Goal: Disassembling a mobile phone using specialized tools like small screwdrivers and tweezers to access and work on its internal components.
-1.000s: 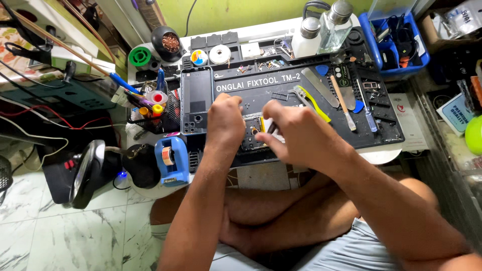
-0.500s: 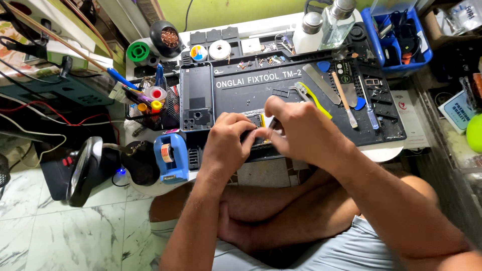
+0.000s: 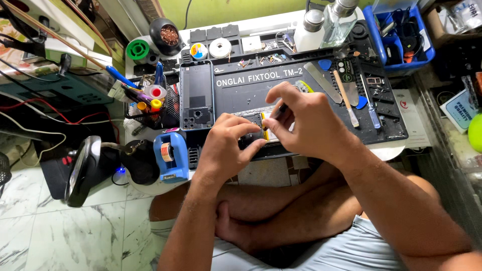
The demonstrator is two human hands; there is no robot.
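An opened phone body (image 3: 257, 126) with a yellow part inside lies on the dark repair mat (image 3: 251, 90) near its front edge. My left hand (image 3: 228, 145) grips the phone's left end, fingers curled over it. My right hand (image 3: 301, 120) pinches a thin dark tool (image 3: 279, 111) whose tip points down onto the phone's inside. A blue phone back shell (image 3: 197, 95) lies flat on the mat's left side, apart from both hands.
Spudgers and a blue-handled screwdriver (image 3: 369, 108) lie on the mat's right. A blue tape dispenser (image 3: 170, 155) stands at the front left, beside a dark lamp (image 3: 85, 168). Bottles (image 3: 339, 20), a blue bin (image 3: 401, 35), tape rolls and a pen basket (image 3: 150, 100) line the back.
Both hands have shifted slightly toward me with the phone. The right hand has lifted its fingers and now works the thin tool into the phone.
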